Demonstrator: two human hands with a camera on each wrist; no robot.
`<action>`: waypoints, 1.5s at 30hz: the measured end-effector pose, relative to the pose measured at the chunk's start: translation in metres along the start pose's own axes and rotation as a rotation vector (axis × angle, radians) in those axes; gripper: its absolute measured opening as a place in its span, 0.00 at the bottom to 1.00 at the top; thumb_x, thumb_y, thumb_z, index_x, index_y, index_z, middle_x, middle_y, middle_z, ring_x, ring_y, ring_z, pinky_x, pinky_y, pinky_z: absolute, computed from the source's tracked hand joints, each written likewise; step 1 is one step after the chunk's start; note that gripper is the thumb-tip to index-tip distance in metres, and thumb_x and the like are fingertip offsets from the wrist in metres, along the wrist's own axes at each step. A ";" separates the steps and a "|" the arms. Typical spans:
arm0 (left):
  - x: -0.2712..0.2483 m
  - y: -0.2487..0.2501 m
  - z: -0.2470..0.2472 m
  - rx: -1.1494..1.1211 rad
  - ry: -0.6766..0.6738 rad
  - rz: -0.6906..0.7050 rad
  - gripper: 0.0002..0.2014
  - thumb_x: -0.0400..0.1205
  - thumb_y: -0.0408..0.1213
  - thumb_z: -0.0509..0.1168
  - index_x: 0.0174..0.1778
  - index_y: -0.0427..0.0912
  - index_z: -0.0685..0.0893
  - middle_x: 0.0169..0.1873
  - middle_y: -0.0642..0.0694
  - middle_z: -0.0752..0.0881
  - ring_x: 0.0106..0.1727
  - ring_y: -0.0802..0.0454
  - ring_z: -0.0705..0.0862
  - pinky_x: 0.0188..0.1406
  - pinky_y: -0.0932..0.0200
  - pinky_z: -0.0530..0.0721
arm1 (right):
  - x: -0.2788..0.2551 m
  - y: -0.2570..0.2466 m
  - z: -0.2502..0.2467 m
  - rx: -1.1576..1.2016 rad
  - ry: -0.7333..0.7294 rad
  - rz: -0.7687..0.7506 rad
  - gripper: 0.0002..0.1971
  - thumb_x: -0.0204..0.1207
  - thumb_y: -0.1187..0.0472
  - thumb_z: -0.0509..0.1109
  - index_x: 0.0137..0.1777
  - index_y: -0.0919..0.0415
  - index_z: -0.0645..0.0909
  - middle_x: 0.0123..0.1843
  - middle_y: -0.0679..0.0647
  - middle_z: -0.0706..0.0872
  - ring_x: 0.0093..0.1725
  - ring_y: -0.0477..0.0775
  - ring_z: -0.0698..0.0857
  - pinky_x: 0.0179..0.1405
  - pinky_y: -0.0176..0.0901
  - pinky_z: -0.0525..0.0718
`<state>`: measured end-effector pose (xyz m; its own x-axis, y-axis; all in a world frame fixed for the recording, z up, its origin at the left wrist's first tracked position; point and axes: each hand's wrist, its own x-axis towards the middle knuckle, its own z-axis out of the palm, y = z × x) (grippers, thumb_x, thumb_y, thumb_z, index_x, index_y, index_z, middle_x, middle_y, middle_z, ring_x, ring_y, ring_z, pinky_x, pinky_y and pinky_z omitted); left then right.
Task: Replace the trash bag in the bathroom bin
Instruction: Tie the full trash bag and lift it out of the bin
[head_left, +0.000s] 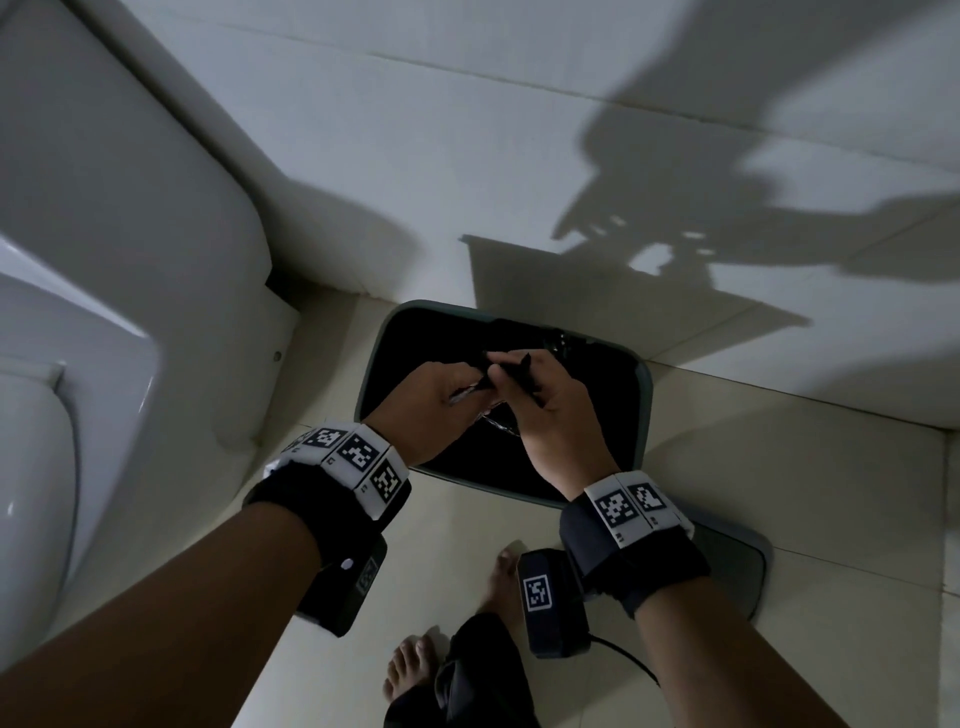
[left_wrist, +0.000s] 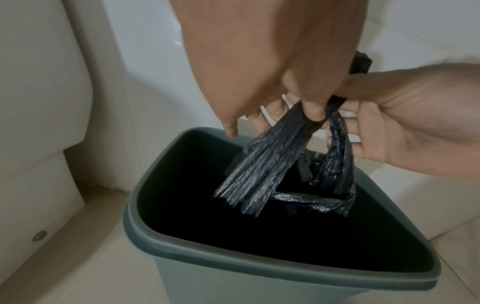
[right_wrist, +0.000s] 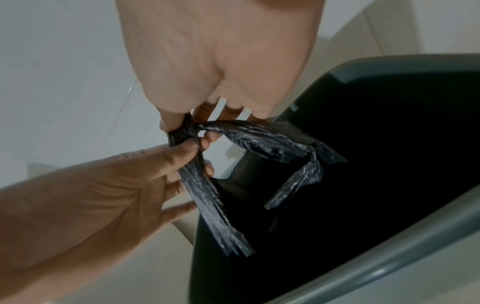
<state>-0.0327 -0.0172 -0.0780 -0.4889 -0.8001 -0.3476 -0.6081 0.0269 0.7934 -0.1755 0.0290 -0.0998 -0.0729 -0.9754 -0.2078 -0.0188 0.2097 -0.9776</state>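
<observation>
A grey-green bin (head_left: 644, 410) stands on the floor by the wall, with a black trash bag (left_wrist: 262, 170) in its dark inside. Two crinkled handle strips of the bag rise above the bin's mouth. My left hand (left_wrist: 313, 112) pinches one strip between thumb and fingers. My right hand (right_wrist: 179, 125) pinches the strips at the same spot, thumb against fingers. Both hands meet above the bin's middle in the head view, left hand (head_left: 452, 395) and right hand (head_left: 540, 405) touching. One loose strip (right_wrist: 293, 181) hangs in a loop over the opening. The bin rim (left_wrist: 145, 236) is bare.
A white toilet (head_left: 104, 260) stands close on the left of the bin. A white tiled wall (head_left: 467, 130) is right behind it. A flat grey lid-like piece (head_left: 737, 566) lies on the floor at the right. My bare feet (head_left: 410, 670) stand on the beige tiles.
</observation>
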 end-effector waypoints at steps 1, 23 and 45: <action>0.000 -0.001 -0.001 -0.013 -0.003 -0.006 0.12 0.83 0.38 0.63 0.44 0.31 0.86 0.34 0.38 0.86 0.32 0.54 0.81 0.33 0.66 0.77 | 0.001 0.000 0.000 0.025 0.001 0.015 0.07 0.80 0.65 0.67 0.55 0.58 0.83 0.51 0.57 0.87 0.49 0.43 0.87 0.51 0.32 0.82; 0.006 0.002 -0.028 0.139 -0.185 -0.108 0.11 0.84 0.33 0.60 0.50 0.39 0.88 0.33 0.51 0.86 0.28 0.70 0.80 0.31 0.80 0.74 | 0.000 -0.003 -0.017 -0.265 -0.195 -0.024 0.08 0.79 0.56 0.69 0.47 0.56 0.89 0.42 0.53 0.89 0.45 0.53 0.87 0.44 0.40 0.81; 0.007 -0.010 -0.031 0.006 -0.092 -0.134 0.14 0.86 0.37 0.58 0.63 0.44 0.84 0.45 0.58 0.85 0.39 0.77 0.81 0.42 0.88 0.72 | -0.003 0.020 0.006 -0.555 -0.046 -0.202 0.15 0.81 0.50 0.61 0.48 0.56 0.87 0.46 0.46 0.83 0.48 0.49 0.82 0.46 0.46 0.83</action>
<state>-0.0106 -0.0417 -0.0731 -0.4582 -0.7381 -0.4952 -0.6755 -0.0729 0.7337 -0.1693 0.0359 -0.1189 0.0294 -0.9990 -0.0332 -0.5476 0.0117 -0.8367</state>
